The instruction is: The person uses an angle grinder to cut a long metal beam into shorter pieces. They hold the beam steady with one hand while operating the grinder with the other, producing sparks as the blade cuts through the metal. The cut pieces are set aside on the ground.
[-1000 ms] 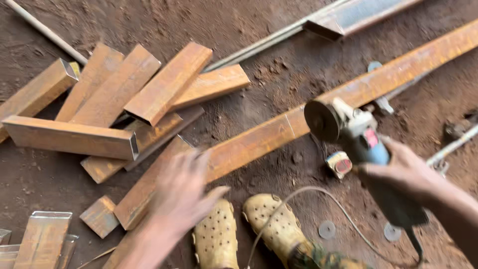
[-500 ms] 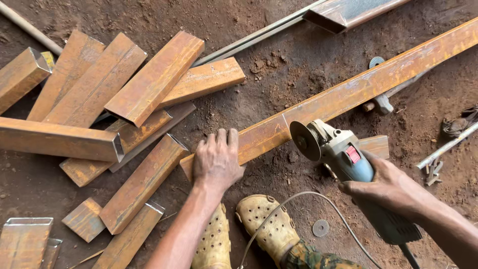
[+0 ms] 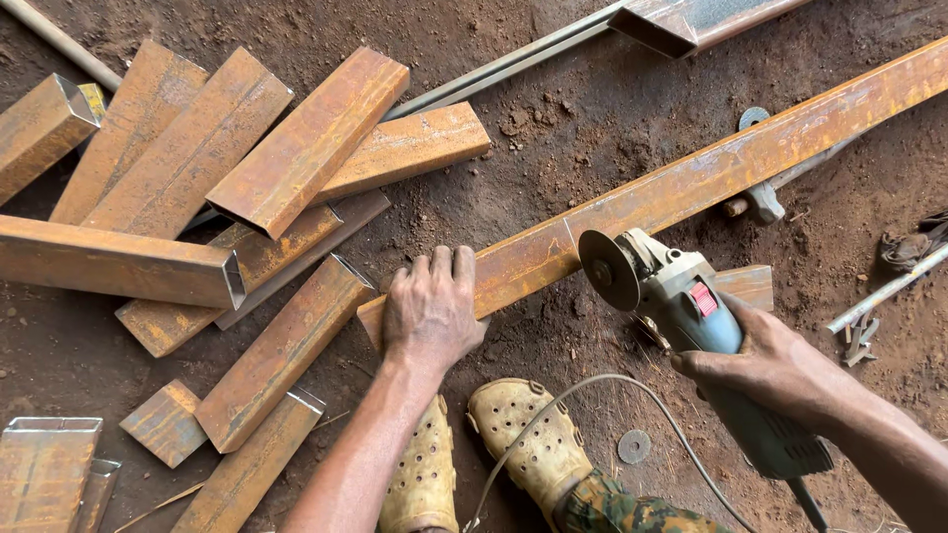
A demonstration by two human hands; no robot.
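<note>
Left hand point(image 3: 432, 308) lies flat, palm down and fingers spread slightly, pressing on the near end of the long rusty rectangular steel tube point(image 3: 691, 183), which rests on the dirt floor point(image 3: 553, 118). That tube's long axis runs from this end, low and left of centre, up and away to the upper right edge of the view. Right hand point(image 3: 780, 370) is wrapped closed around the body of the grey-blue angle grinder with a red switch point(image 3: 691, 306), whose dark cutting disc point(image 3: 604, 268) stands on edge just beside the tube's near face, a little to the right of the left hand's fingers; whether disc and metal touch cannot be told. The disc sits roughly crosswise to the tube's length. A pile of short rusty cut tube pieces point(image 3: 247, 168) lies well to the left, and two yellow perforated clogs point(image 3: 494, 454) stand just below the tube's end.
</note>
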